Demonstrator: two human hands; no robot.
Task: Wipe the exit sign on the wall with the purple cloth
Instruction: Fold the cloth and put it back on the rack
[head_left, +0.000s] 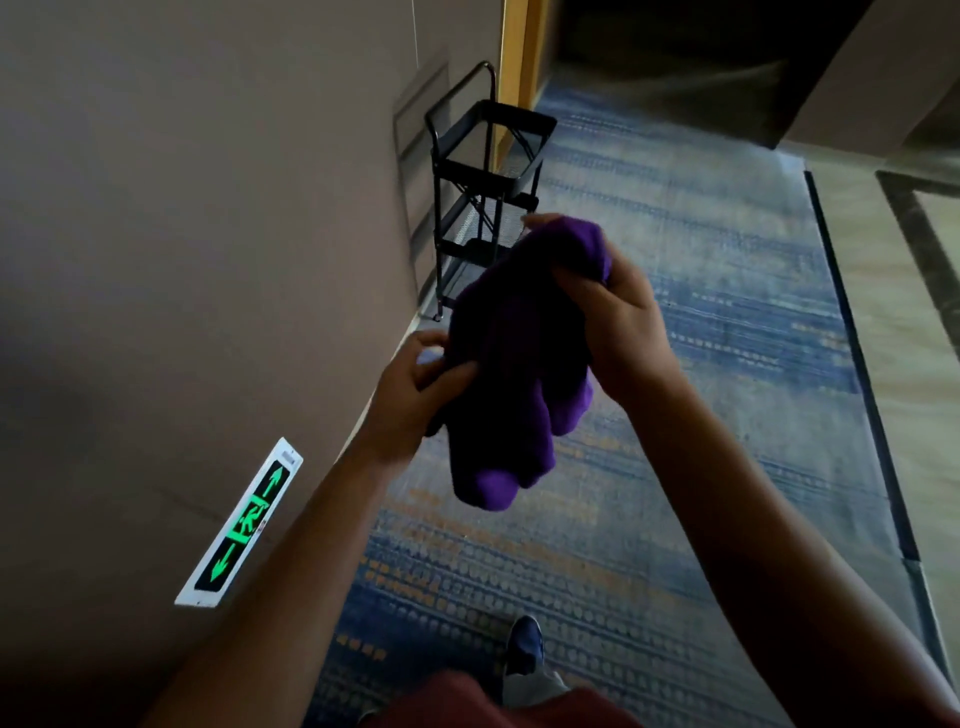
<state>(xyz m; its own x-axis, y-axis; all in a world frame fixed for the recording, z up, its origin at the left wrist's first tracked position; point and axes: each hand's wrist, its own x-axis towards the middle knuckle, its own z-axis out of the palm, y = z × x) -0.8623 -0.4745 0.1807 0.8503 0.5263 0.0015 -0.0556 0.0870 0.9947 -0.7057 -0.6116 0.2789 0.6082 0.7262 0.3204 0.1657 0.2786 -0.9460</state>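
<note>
Head view: right hand (618, 317) clenched on the top of the purple cloth (514, 374), left hand (415, 395) pinching its lower left edge; cloth hangs bunched between them over the patterned carpet (675, 467). Judged soft, light, limp; best wadded into one palm. Exit sign (241, 522) sits low on the wall (182, 234), well apart at lower left, unobstructed; black wire cart (483, 182) stands farther along.

Black metal three-tier cart with mesh shelves (485, 187) standing beyond the hands against a taupe wall (182, 208). Blue carpet patterned with orange dots (649, 467) below and past the hands. Yellow door frame (514, 57) farther beyond the cart. Dark blue shoe (524, 644) on the carpet beneath the forearms.
</note>
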